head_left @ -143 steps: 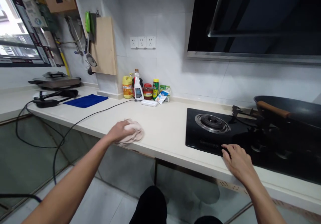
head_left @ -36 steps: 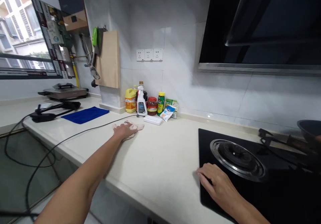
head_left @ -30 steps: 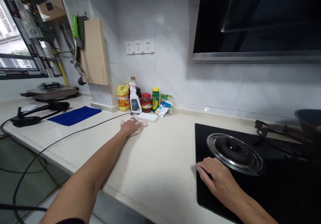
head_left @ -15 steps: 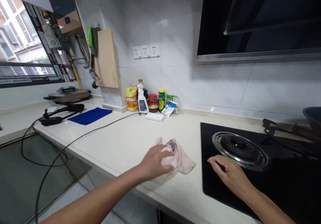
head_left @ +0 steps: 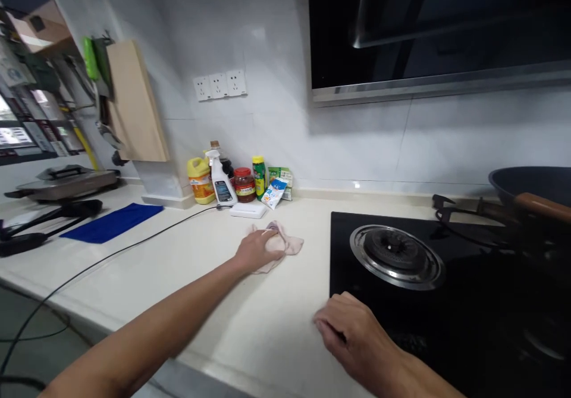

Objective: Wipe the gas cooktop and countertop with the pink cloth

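My left hand (head_left: 259,249) presses a pale pink cleaning cloth (head_left: 292,245) against the white countertop (head_left: 267,320). Its fingers and thumb curve over the bunched fabric, and part of the cloth spreads out to the right. Loosely curled, my right hand (head_left: 352,329) is at the front left edge of the black gas hob (head_left: 468,320); nothing shows in its fingers. Whether it touches the surface I cannot tell. Behind and left of it is the hob's round burner (head_left: 397,255).
Along the wall stand a yellow jug (head_left: 201,184), a white spray bottle (head_left: 222,181), a red-lidded jar (head_left: 244,187) and a green bottle (head_left: 259,178). A white box (head_left: 248,210), black cable (head_left: 134,244) and blue cloth (head_left: 113,222) lie leftward. A wok (head_left: 535,184) is at right.
My left hand has pushed the cloth farther back toward the wall. My right hand has moved left and nearer, from over the hob to its front left edge. The view has turned right.
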The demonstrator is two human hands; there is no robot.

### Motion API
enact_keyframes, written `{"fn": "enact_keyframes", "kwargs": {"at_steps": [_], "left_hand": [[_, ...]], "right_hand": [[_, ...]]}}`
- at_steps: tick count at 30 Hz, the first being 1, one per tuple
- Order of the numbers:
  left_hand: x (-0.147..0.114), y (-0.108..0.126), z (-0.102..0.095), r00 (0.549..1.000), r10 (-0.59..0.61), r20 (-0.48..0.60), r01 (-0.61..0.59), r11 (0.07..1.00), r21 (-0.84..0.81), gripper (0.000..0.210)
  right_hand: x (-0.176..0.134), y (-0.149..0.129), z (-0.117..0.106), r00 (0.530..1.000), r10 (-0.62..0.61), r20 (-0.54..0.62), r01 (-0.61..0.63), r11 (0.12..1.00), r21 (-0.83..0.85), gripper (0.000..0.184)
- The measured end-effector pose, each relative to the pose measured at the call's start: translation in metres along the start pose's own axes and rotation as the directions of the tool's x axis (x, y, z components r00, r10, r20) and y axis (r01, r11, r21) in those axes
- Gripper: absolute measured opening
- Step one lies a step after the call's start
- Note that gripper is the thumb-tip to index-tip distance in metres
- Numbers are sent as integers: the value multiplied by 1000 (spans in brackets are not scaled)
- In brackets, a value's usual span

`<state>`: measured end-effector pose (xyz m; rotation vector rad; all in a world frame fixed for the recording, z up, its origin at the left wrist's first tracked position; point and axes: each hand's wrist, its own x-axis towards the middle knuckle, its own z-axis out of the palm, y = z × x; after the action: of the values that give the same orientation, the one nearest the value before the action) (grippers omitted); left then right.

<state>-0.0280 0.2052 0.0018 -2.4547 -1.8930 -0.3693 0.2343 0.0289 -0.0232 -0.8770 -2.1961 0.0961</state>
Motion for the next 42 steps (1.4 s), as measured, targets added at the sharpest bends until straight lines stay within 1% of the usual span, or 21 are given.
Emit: {"fn": "enact_keyframes", "kwargs": {"at_steps": [2, 5, 6, 8, 10, 12, 13, 15, 17, 19, 21, 23, 25, 27, 29, 33, 37, 41, 42], "left_hand": [[33, 20, 11, 1000, 13, -3, -13, 1000, -6, 78], [85, 36, 23, 1000, 1, -9, -1, 1000, -20, 76], [102, 40, 27, 1000, -1, -9, 1, 1000, -24, 74], [134, 45, 33, 1000, -3, -9, 2, 1000, -28, 70], [162, 54, 40, 1000, -8, -7, 7, 1000, -24, 68], [186, 66, 46, 1000, -13, -5, 13, 1000, -16, 69], [196, 73, 50, 1000, -15, -3, 15, 1000, -11, 69], [214, 91, 55, 1000, -20, 5, 20, 1000, -4, 71], [228, 109, 59, 999, -24, 22, 24, 1000, -1, 73], [235, 126, 62, 999, -19, 40, 19, 1000, -2, 75], [236, 139, 64, 998, 7, 55, -7, 1000, -4, 72], [228, 147, 65, 997, 45, 59, -45, 999, -6, 67], [210, 150, 64, 995, 77, 55, -77, 997, -6, 65], [185, 149, 60, 994, 96, 47, -96, 995, -6, 63], [153, 146, 55, 993, 115, 37, -115, 993, -7, 60], [75, 139, 39, 982, 188, 10, -188, 982, -19, 50], [-12, 131, 20, 960, 279, -12, -279, 960, -37, 41], [-99, 117, 1, 924, 380, -34, -381, 922, -69, 35], [-120, 113, -2, 903, 425, -65, -430, 896, -113, 32]], "right_hand": [[-1, 0, -2, 1000, 1, 2, -1, 1000, -2, 26], [-1, 0, -2, 999, -3, -32, 1, 999, -41, 26], [0, -1, -1, 998, -29, -51, 25, 997, -73, 26], [4, -2, 1, 987, -129, -94, 113, 980, -162, 27], [9, -4, 1, 960, -242, -138, 201, 945, -259, 27], [13, -5, 0, 941, -295, -167, 230, 917, -326, 27], [15, -5, -2, 940, -289, -180, 214, 913, -347, 26], [16, -2, -6, 948, -240, -211, 149, 915, -374, 24], [15, 3, -10, 952, -190, -241, 86, 919, -385, 24], [13, 8, -14, 954, -166, -249, 59, 920, -389, 24], [12, 13, -19, 963, -144, -230, 45, 921, -388, 25], [11, 17, -24, 970, -84, -228, -8, 927, -375, 27], [10, 23, -30, 965, 0, -261, -93, 934, -345, 29], [10, 30, -37, 945, 62, -322, -167, 936, -311, 31], [10, 39, -42, 924, 102, -367, -213, 938, -275, 28], [9, 56, -47, 883, 195, -426, -297, 937, -186, 23], [6, 65, -47, 853, 270, -447, -352, 930, -109, 24], [7, 64, -47, 828, 298, -476, -367, 929, -57, 27], [7, 62, -48, 824, 295, -484, -361, 931, -48, 27]]}}
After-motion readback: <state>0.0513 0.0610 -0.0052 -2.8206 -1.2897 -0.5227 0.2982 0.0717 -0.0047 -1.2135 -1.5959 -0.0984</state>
